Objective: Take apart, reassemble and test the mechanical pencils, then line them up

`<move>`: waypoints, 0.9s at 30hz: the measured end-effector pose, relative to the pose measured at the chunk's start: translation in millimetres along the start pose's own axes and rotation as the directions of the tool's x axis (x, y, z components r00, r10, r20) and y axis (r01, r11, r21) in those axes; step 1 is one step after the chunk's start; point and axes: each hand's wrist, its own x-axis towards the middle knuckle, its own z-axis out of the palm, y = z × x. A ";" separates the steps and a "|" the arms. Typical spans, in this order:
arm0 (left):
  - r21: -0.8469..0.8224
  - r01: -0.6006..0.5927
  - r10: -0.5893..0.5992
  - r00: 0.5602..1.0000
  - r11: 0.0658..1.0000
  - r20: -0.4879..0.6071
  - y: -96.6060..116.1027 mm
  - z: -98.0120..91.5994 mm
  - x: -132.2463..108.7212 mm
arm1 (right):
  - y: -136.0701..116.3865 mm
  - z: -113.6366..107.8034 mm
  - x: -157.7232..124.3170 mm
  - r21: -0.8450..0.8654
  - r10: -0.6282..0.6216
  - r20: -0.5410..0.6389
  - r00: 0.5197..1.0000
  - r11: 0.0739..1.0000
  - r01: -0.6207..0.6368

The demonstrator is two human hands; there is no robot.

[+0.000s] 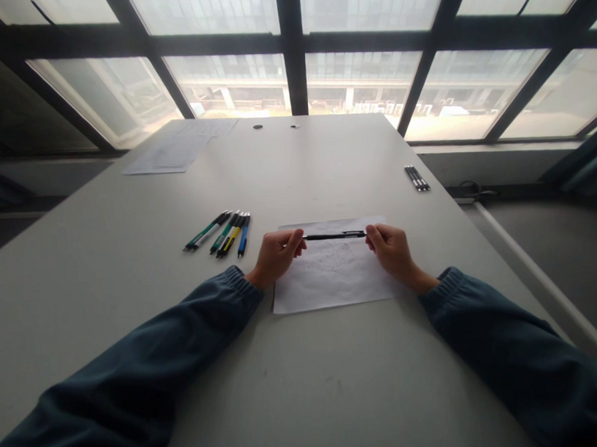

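A black pen (334,236) is stretched level between my two hands, above a sheet of paper (335,285) with faint marks. My left hand (278,252) is closed, pinching the pen's left end, where a bit of silver shows. At the other end, beside the clip, my right hand (391,250) pinches it too. The very ends of the pen are hidden by my fingers. Left of my left hand lies a group of pens (232,235) with green, white, yellow and blue barrels, their tips pointing away from me.
Dark pens (417,178) lie side by side near the right edge of the white table (301,177). Several papers (167,151) are spread at the far left. Two round fittings sit at the far end, before large windows (356,80).
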 end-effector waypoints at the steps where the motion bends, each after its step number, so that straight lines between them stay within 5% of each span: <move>1: 0.004 0.001 -0.001 1.000 1.000 0.001 -0.1 0.0 0.1 | 0.0 0.0 -0.1 -0.002 -0.001 0.001 1.000 1.000 0.001; 27: 0.055 -0.008 0.008 1.000 0.998 -0.003 1.5 0.6 0.5 | -4.3 -1.7 -0.3 -0.030 -0.005 0.011 1.000 1.000 0.005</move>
